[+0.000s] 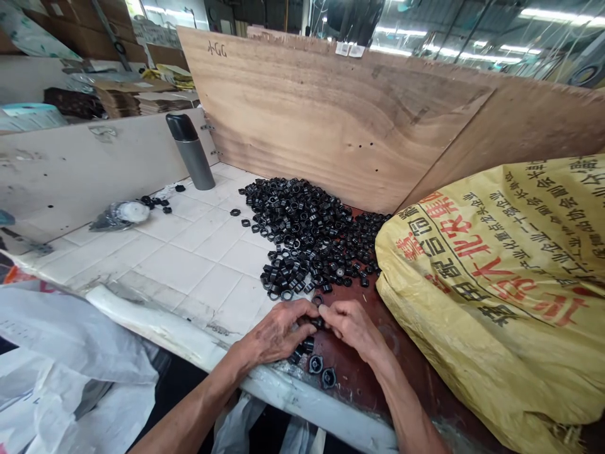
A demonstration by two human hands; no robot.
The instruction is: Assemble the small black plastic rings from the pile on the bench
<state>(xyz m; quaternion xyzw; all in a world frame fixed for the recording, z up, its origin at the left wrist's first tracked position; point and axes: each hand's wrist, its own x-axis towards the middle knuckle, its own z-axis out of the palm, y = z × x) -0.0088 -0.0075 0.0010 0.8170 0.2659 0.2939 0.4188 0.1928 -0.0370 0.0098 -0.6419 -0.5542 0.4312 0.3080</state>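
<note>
My left hand (pixel 286 331) is closed, its thumb and fingers pinching a small black plastic cap (pixel 317 323) near the table's front edge. My right hand (pixel 352 323) meets it from the other side, fingertips pressed together at the same cap. Fingers cover most of that part. Just beyond the fingertips lies a black ring (pixel 318 301). Below my hands, two round black caps with lugs (pixel 322 371) lie hollow side up, and more black parts (pixel 302 348) sit partly under my left hand. A large heap of black plastic rings (pixel 302 227) spreads out ahead.
A yellow woven sack (pixel 472 302) with printed characters bulges at the right. A grey flask (pixel 193 154) stands back left, near a plastic bag (pixel 120 214) with loose black pieces. Plywood boards (pixel 331 113) wall the back of the tiled table (pixel 198 265). White sacking (pixel 70 353) hangs front left.
</note>
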